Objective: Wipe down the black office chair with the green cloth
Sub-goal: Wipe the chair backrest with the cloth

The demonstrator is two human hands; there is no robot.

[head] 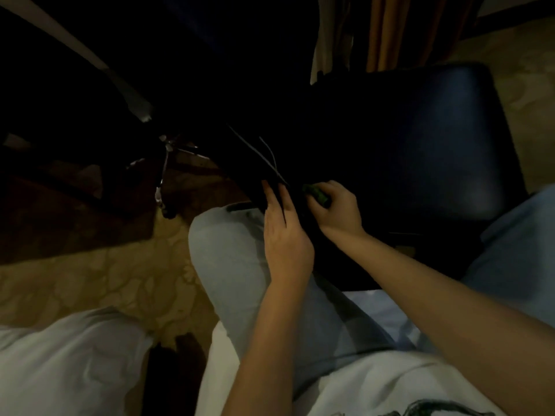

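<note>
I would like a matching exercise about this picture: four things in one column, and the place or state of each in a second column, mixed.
Things:
1. left hand
2. right hand
3. chair seat
4. curtain

Descriptions:
a. orange, at the top
b. holds the green cloth
c. fingers straight, no cloth
d. dark, shiny, above and right of both hands

Pairs: 1-c, 2-b, 3-d, 4-a

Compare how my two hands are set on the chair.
The left hand lies with fingers straight against the black chair; the right hand has its fingers curled. The left hand holds nothing; the right hand grips the green cloth. Both are bare and close together at the chair.
</note>
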